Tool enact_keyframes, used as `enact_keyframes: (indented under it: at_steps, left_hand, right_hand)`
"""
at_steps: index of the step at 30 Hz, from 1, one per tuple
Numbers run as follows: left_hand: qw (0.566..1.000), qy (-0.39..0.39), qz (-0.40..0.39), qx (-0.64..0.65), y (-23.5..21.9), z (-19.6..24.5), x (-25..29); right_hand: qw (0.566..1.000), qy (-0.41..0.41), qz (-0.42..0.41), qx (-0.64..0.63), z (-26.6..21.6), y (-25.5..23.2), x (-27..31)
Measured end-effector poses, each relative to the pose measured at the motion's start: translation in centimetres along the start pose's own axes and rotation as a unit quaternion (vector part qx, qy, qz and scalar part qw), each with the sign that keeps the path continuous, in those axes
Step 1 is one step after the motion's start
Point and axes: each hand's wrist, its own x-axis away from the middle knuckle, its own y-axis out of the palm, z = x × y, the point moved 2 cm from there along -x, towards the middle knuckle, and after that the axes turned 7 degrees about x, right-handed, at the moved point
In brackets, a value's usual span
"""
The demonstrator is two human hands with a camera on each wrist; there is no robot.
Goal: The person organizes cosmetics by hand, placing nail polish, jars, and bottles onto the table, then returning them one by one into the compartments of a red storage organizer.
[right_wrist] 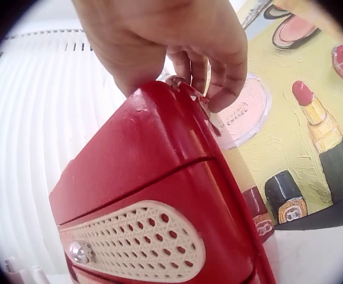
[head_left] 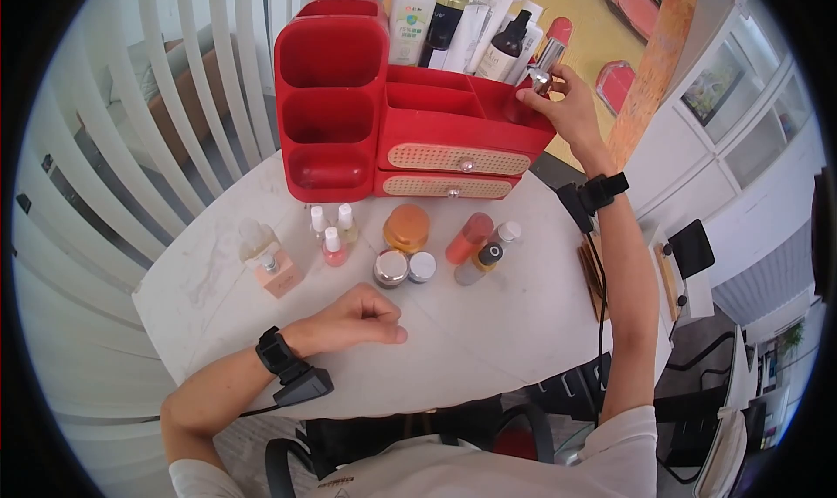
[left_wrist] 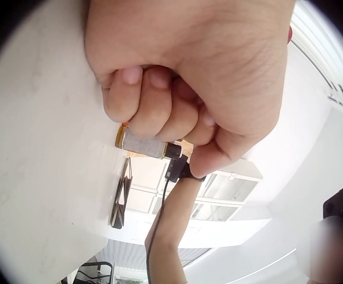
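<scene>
My right hand (head_left: 565, 106) is at the right compartment of the red organizer (head_left: 453, 134), thumb and fingers pinching a silver-topped item (head_left: 540, 81). In the right wrist view that hand (right_wrist: 183, 53) reaches over the organizer's top edge (right_wrist: 142, 136), and the pinched item is mostly hidden. My left hand (head_left: 357, 317) rests on the table with its fingers curled in, holding nothing; the left wrist view shows this hand (left_wrist: 189, 77) close up. Ahead of it stand two small jars (head_left: 391, 270) and an amber jar (head_left: 407, 228).
Nail polish bottles (head_left: 333, 247) and a pink perfume bottle (head_left: 279, 275) stand on the left of the white table (head_left: 209, 324). A red bottle (head_left: 469, 238) and a dark-capped bottle (head_left: 479, 264) stand right of centre. Taller bottles (head_left: 504, 45) fill the organizer's back; a painting (head_left: 610, 27) lies behind.
</scene>
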Motion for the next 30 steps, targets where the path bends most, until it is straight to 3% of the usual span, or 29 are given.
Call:
enact_keyframes:
  at_steps: [10,19,21,22,24,28,30]
  left_hand:
    - [1.0,0.005,-0.014,-0.006,-0.1,-0.1,0.0]
    - [1.0,0.005,-0.014,-0.013,-0.2,0.0,0.0]
    - [1.0,0.004,-0.014,-0.01,-0.2,-0.1,0.0]
    - [1.0,0.008,-0.014,-0.006,-0.1,-0.1,0.0]
    - [0.999,0.015,-0.01,-0.032,-0.2,0.0,0.0]
    - [0.999,0.013,-0.013,-0.037,-0.2,-0.1,0.0]
    - [1.0,0.006,-0.011,-0.027,-0.2,-0.1,0.0]
  right_hand:
    - [1.0,0.01,0.019,0.007,0.1,0.3,0.3]
    - [0.994,0.042,0.004,-0.102,-1.4,-2.4,1.7]
    - [0.994,0.03,0.099,0.028,-2.2,-4.5,2.8]
    - [0.995,0.027,0.096,0.031,-3.1,-5.0,3.8]
    - [0.989,-0.066,0.086,0.105,-5.3,-6.0,6.6]
    - [0.986,-0.133,-0.094,0.027,-8.2,-5.0,11.1]
    - [0.98,-0.144,-0.139,0.005,-8.8,-4.3,12.0]
